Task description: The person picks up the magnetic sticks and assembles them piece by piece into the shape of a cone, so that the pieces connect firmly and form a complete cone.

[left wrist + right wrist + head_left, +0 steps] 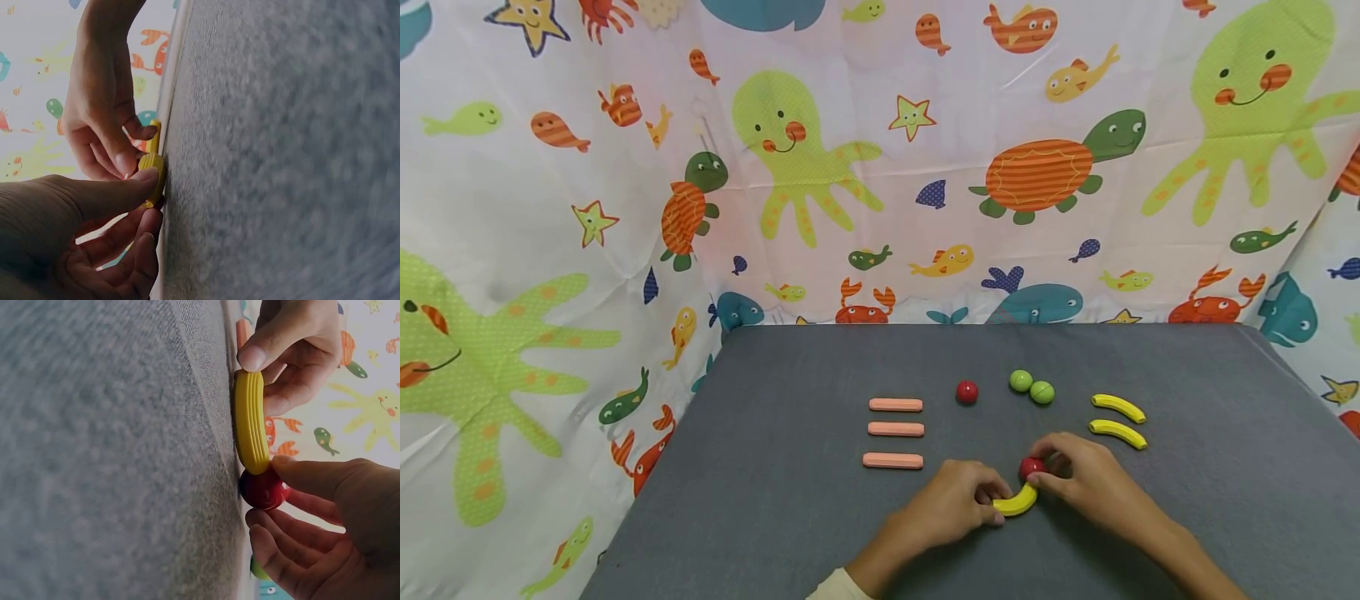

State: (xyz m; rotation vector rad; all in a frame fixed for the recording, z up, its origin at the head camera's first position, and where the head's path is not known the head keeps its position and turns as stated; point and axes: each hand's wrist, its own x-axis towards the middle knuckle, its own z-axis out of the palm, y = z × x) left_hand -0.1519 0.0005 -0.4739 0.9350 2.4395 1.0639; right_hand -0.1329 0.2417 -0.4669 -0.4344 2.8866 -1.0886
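A yellow toy banana (pixel 1017 503) lies curved on the grey tabletop, its ends pointing left and up to the right. My left hand (pixel 958 497) pinches its left end between thumb and fingers. Against its other end sits a small shiny red ball (pixel 265 489). The right hand (pixel 1086 475) holds that ball, with the thumb on the side where ball and banana meet and the fingertips on the opposite side. In the left wrist view, the thumb covers part of the banana (pixel 150 164), and the red ball is mostly hidden.
Three salmon-coloured sticks (pixel 896 429) lie in a column left of the hands. Farther back are another red ball (pixel 967 392) and two green balls (pixel 1042 392). Two more yellow bananas (pixel 1118 433) lie to the right. A sea-animal printed curtain (pixel 850 125) hangs behind the table.
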